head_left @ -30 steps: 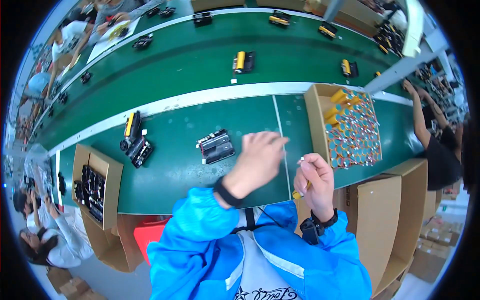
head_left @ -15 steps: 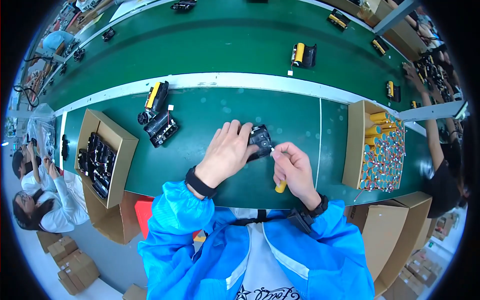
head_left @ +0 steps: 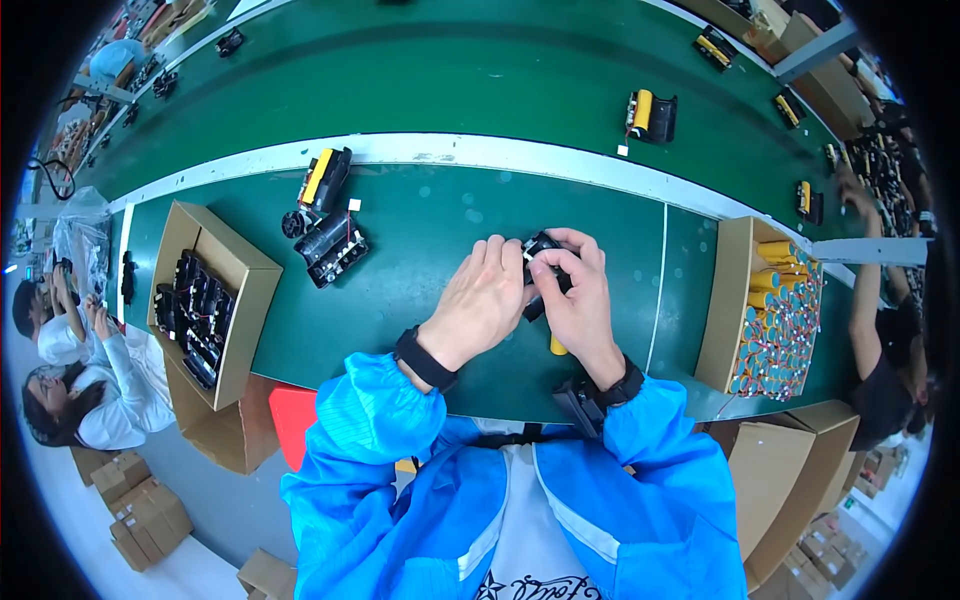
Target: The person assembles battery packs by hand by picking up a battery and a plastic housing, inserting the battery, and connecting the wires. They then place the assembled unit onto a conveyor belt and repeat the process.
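Note:
A small black plastic housing (head_left: 540,246) is held between both hands at the middle of the green bench, mostly covered by fingers. My left hand (head_left: 482,300) is closed on its left side, with the thumb hidden. My right hand (head_left: 578,295) bends its fingers over the housing's top and right side, thumb and forefinger pressed close together; whatever they pinch is hidden. Just below this hand shows the end of a yellow cylindrical battery (head_left: 557,345). To the left lie a black housing with a yellow battery (head_left: 322,180) and an open black housing (head_left: 335,250).
At the left stands a cardboard box (head_left: 258,300) of black housings; at the right, a cardboard box (head_left: 722,305) of yellow batteries with wires. A white rail (head_left: 440,150) separates the bench from a green belt carrying battery-filled housings (head_left: 652,116). People work at both sides.
My right hand has moved up and over the housing, its fingers now curled on top. The housing has turned and is more covered. The whole view has shifted slightly.

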A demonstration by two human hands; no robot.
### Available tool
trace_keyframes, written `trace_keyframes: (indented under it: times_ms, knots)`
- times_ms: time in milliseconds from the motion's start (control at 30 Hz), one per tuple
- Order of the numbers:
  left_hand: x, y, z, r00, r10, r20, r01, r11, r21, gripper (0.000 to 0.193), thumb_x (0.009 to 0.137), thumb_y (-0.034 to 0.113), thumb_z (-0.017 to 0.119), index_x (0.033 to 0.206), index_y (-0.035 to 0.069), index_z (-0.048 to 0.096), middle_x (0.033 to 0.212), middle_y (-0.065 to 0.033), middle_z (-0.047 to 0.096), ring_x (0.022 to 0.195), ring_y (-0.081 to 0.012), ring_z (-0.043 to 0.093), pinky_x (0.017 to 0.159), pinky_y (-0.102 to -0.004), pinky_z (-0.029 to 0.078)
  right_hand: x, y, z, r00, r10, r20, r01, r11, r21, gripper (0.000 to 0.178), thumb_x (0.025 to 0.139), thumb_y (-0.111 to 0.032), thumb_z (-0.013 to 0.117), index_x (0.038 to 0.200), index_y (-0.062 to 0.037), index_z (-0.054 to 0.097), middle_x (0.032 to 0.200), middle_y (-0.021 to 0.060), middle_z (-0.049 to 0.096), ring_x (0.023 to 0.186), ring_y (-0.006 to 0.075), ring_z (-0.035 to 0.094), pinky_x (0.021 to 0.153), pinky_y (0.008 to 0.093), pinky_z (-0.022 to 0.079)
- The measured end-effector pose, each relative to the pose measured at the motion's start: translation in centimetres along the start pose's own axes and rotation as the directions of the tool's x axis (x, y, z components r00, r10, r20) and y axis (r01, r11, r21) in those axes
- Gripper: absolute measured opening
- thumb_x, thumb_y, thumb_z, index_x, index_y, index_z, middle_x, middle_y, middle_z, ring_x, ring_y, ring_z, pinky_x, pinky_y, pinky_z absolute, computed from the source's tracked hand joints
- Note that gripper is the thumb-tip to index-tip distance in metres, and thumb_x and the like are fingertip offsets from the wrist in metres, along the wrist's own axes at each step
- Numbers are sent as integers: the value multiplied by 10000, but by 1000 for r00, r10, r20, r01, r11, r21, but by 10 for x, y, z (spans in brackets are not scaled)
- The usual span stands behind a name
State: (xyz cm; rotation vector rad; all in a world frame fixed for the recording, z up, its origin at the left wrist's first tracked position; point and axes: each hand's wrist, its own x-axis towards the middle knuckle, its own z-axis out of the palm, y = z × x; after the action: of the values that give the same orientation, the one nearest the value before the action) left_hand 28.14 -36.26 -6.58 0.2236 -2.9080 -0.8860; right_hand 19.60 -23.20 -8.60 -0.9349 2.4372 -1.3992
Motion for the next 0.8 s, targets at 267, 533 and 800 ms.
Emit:
trace_keyframes:
  times_ms: [267,533,800]
  knots:
    - [1,1,-2,1000,0,-11,0,1000,19,497,827,103,676,1203,-134,454,1079,-258,539,1008,-396,544,886,-435,470,8,-4,0,996,77,52,-79,997,24,98,824,-81,703,920,-66,712,1208,76,576,1121,276,500,960,370,418]
    - [6,10,7,996,35,-85,-14,973,229,362,837,140,643,1070,-94,493,971,-198,541,915,-340,557,781,-398,491,24,-7,-3,977,198,83,-193,979,-63,52,802,-105,720,849,-83,726,1204,86,579,1107,289,508,951,403,415]
    - [12,14,3,975,-114,-191,120,993,20,362,891,190,625,1064,-91,475,965,-228,542,891,-378,552,763,-441,487,-12,-12,-33,932,361,5,-337,865,371,149,770,-75,735,917,-74,711,1128,107,615,1053,292,536,880,385,443]
